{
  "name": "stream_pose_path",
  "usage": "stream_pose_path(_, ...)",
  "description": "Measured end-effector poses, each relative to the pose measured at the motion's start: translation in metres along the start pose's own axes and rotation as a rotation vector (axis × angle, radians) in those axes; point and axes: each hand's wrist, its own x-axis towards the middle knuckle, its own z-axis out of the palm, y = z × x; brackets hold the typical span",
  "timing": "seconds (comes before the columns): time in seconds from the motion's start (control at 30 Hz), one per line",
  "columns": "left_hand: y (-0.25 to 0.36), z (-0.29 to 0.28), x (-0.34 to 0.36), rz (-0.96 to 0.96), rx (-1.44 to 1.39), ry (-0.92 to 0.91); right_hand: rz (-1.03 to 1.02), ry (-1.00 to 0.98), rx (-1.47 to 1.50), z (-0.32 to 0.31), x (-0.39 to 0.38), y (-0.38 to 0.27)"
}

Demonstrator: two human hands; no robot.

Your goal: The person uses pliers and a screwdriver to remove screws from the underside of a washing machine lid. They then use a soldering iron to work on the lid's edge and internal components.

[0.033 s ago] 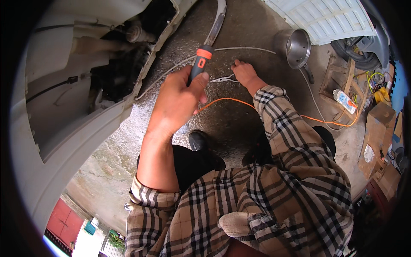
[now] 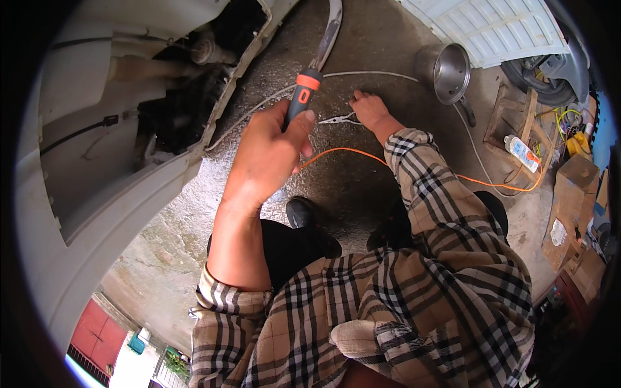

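My left hand (image 2: 265, 152) is closed round the grey handle (image 2: 302, 97) of a tool. The handle has orange bands, and a long, curved, greyish part (image 2: 328, 39) runs up from it out of the view's top; what kind of tool it is I cannot make out. To the right, lower toward the floor, my right hand (image 2: 372, 111) is closed, with silver needle-nose pliers (image 2: 337, 120) sticking out of it to the left. The pliers' grips are hidden behind the hand. An orange cord (image 2: 349, 150) runs from near my left hand behind my right forearm.
At left stands a large white panelled body (image 2: 123, 213) with a dark opening. A thin grey cable (image 2: 369, 73) curves over the wet floor (image 2: 343, 178). Metal pot (image 2: 451, 74), wooden frame (image 2: 501, 119), white bottle (image 2: 521, 153) and cardboard (image 2: 569, 200) lie at right.
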Motion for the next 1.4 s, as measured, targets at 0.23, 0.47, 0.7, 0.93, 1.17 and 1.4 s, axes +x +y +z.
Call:
stream_pose_path(0.23,-0.001,0.002,0.002,0.014,0.02,0.007,0.02,-0.266,0.093,-0.025,-0.01,-0.008)
stream_pose_path(0.47,0.002,0.012,0.023,0.08,-0.028,-0.002,0.165,-0.521,0.144,-0.151,-0.047,0.009)
stream_pose_path(0.7,-0.014,0.03,0.05,0.229,-0.123,0.134,0.204,0.133,0.624,-0.242,-0.098,0.015)
stream_pose_path(0.93,0.007,0.048,0.037,0.328,-0.39,0.09,0.241,0.017,1.714,-0.27,-0.101,0.01)
stream_pose_path(1.17,0.008,0.056,0.036,0.379,-0.435,-0.011,0.344,0.043,1.671,-0.249,-0.083,-0.01)
stream_pose_path(1.4,0.005,0.053,0.035,0.302,-0.441,0.014,0.472,0.233,2.072,-0.262,-0.072,-0.041)
